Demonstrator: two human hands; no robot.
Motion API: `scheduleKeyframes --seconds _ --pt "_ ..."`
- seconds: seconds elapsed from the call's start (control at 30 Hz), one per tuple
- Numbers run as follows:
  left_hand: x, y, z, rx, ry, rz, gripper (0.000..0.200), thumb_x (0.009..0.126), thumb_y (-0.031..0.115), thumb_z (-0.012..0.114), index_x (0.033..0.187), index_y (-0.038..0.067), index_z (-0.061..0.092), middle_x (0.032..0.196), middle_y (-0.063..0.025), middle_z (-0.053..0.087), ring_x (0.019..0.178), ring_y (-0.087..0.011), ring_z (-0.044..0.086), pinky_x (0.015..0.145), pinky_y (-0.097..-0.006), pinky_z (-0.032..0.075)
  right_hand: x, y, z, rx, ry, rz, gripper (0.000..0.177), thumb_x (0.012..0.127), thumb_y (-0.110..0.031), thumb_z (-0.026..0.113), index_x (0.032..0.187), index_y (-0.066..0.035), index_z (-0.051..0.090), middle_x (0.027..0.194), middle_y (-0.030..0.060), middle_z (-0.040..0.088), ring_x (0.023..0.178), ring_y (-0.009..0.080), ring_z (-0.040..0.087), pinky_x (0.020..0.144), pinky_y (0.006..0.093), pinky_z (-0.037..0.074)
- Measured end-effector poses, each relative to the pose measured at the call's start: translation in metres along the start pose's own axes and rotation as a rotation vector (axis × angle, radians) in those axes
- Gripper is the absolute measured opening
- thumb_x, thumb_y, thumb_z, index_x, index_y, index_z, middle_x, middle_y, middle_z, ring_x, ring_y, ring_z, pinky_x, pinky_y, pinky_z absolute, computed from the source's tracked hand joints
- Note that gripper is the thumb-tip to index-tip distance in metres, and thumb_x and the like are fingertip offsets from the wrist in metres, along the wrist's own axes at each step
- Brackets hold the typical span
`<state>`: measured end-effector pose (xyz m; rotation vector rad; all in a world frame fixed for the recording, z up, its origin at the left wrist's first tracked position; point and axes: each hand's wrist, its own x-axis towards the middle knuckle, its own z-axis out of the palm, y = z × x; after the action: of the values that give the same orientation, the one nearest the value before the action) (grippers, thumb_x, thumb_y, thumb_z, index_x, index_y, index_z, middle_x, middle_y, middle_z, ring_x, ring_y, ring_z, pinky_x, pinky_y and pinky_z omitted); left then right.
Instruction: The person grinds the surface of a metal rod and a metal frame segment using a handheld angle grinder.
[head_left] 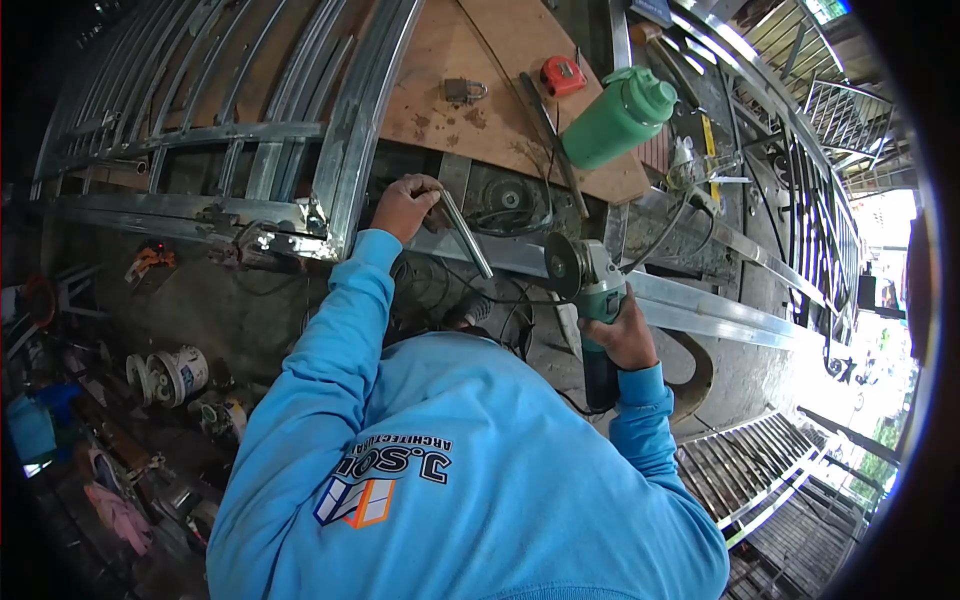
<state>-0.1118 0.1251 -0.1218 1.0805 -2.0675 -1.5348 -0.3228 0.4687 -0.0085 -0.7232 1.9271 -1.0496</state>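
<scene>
Forward, left hand point(405, 205) tight around metal tube point(466, 236), right hand point(628, 338) around angle grinder point(592, 288).

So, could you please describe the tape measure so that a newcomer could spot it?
Find the wooden board at the top, beyond the tube in the left hand and the grinder in the right hand. Near its right side, just left of the green bottle, lies the tape measure. It is small and red, unlike the grey padlock further left.
</scene>
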Motion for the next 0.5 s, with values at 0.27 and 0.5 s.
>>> scheduleKeyframes --seconds 0.27,0.5 --pt "0.010 -0.031 0.001 0.341 -0.022 0.194 0.017 0.090 0.026 0.068 0.101 0.013 0.073 0.109 -0.0055 0.069 0.107 -0.0305 0.062 0.102 -0.0459 0.038 0.002 -0.016 -0.004 -0.079 -0.039 0.008 0.077 0.071 -0.024 0.081 0.136 0.003 0.047 0.111 0.0098 0.067 0.099 0.0185 0.063 0.090 0.0327 0.052" --pt "-0.006 0.014 -0.002 0.569 -0.063 0.024 0.030 0.087 0.044 0.069 0.100 0.018 0.075 0.107 -0.0040 0.069 0.111 -0.0304 0.060 0.100 -0.0511 0.037 0.010 -0.014 -0.001 -0.053 -0.091 0.020 0.078 0.071 -0.022 0.082 0.136 0.005 0.046 0.113 0.0112 0.067 0.100 0.0181 0.063 0.090 0.0323 0.052"
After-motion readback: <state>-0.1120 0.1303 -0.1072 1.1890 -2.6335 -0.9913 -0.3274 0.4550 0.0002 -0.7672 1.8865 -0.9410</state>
